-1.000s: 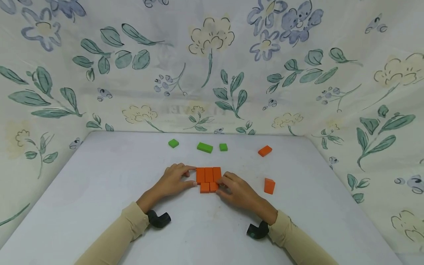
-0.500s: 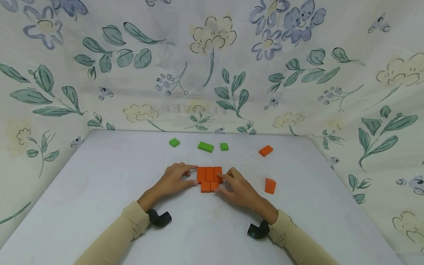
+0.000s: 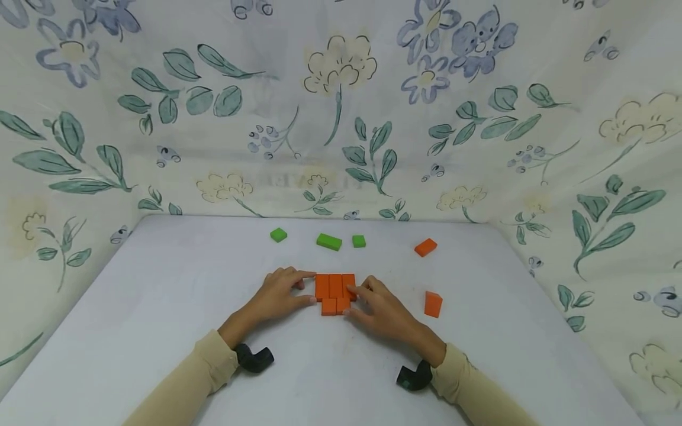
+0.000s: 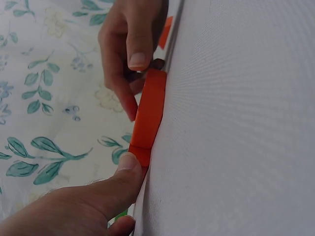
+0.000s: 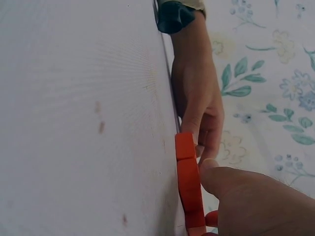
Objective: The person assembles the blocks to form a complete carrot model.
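Note:
Three upright orange rectangular blocks (image 3: 335,285) lie side by side on the table, with two smaller orange blocks (image 3: 329,307) against their near edge. At the group's left side is my left hand (image 3: 276,297), its index fingertip by the far left corner and its thumb by the near left corner. My right hand (image 3: 388,313) lies at the right side. Its index fingertip rests on the rightmost large block, and its thumb touches the right small block (image 3: 342,304). From the right wrist view, the joined orange blocks (image 5: 189,182) appear low and edge-on.
Two loose orange blocks, a nearer one (image 3: 433,304) and a farther one (image 3: 425,247), lie to the right. Along the back are a left green block (image 3: 279,235), a longer green block (image 3: 329,241) and a small green block (image 3: 359,241). Floral cloth (image 3: 341,148) surrounds the white table (image 3: 176,266).
My right index finger has shifted up from near the small blocks onto the rightmost large block, while the thumb stays by the small block. The left hand and the block group keep their places.

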Motion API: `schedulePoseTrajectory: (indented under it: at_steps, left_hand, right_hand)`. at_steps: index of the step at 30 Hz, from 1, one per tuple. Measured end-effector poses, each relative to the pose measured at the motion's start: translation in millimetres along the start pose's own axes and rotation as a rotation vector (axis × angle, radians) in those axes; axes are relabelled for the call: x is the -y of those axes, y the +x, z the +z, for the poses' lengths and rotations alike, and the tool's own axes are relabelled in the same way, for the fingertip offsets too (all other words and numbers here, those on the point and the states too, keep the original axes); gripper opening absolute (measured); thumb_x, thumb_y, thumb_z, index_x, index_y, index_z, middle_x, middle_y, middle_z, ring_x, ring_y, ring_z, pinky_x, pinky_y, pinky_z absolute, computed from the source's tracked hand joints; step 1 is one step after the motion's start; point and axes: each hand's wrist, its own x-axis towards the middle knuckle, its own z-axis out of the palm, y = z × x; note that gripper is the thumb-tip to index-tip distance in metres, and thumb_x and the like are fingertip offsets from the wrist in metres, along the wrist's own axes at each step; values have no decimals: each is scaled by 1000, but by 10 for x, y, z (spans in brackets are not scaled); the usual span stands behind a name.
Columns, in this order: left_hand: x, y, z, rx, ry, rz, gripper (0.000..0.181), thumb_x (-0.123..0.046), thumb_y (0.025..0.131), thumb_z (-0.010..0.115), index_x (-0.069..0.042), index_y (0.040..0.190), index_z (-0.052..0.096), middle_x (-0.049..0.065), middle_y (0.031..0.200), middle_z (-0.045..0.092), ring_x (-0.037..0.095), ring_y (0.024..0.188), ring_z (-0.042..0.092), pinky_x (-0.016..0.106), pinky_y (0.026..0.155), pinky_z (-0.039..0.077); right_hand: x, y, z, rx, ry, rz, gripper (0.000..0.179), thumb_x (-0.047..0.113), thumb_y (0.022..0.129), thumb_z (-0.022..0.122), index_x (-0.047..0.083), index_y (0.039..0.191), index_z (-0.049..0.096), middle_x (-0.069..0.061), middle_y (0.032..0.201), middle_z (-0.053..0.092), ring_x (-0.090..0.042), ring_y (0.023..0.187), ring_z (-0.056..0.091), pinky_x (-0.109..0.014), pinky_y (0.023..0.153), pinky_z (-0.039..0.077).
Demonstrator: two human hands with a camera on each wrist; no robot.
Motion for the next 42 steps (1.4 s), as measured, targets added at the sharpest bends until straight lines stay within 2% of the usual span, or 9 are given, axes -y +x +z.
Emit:
schedulePoseTrajectory:
  at_steps: [6,12,16,19,23,28,35,38,42]
  left_hand:
    - [29,-22,-20,-15,-7,8,57,-42,85,78,-22,136,62,-6,94,58,15,93,49,35,81,33]
    - [48,-58,28,2,-40,-27,57,-42,85,77,-22,136,62,-7,95,58,14,93,48,35,81,31]
    - [54,-84,37,2,-38,-40,56,-42,85,78,-22,135,62,-7,94,58,14,93,48,35,82,32]
    - [58,-87,20,-14,-31,-30,55,-41,85,78,-22,134,63,-6,94,58,14,92,48,35,82,32]
    - [63,-84,10,-17,-26,-17,54,-40,85,78,-21,134,63,-6,93,57,14,92,47,35,82,32]
    - [57,-74,13,-14,-35,-2,55,-41,86,77,-21,135,62,-7,94,57,14,92,47,35,82,32]
    - [68,-51,38,-19,-42,4,54,-41,86,77,-21,134,63,-7,93,57,14,92,48,35,81,31]
    - [73,-41,57,-6,-27,4,56,-43,86,77,-23,135,62,-8,94,57,13,93,48,34,82,32]
    - [52,-30,51,-8,-29,14,55,-43,86,77,-23,135,62,-8,94,57,13,92,47,34,82,32]
  right_hand:
    - [11,44,-50,29,72,50,49,31,92,73,9,134,61,-3,102,52,-9,88,48,-19,69,45]
    - [-91,113,-386,57,135,127,38,28,97,66,7,128,63,-3,103,61,-11,87,56,-22,73,51]
    - [-394,224,-755,29,45,142,24,22,99,63,5,116,69,-3,96,68,-13,83,58,-26,73,52]
    - [-716,314,-1024,35,-5,225,20,14,101,59,3,114,68,-10,100,70,-19,85,60,-34,76,53]
    - [-1173,362,-1214,144,-102,365,23,7,102,54,0,121,64,-17,113,66,-27,96,60,-42,88,54]
    - [-1585,364,-1260,269,-223,434,30,5,100,56,1,130,61,-19,123,61,-33,113,59,-48,101,49]
    - [-1838,334,-1215,388,-131,518,46,10,106,43,15,151,43,-16,158,38,-40,146,32,-57,118,26]
    - [-1897,286,-1207,399,-118,509,45,5,105,41,11,149,47,-16,154,45,-40,143,36,-57,117,28]
    - [-1987,221,-1232,348,-98,479,38,4,102,50,5,139,56,-18,141,57,-39,130,50,-56,110,38]
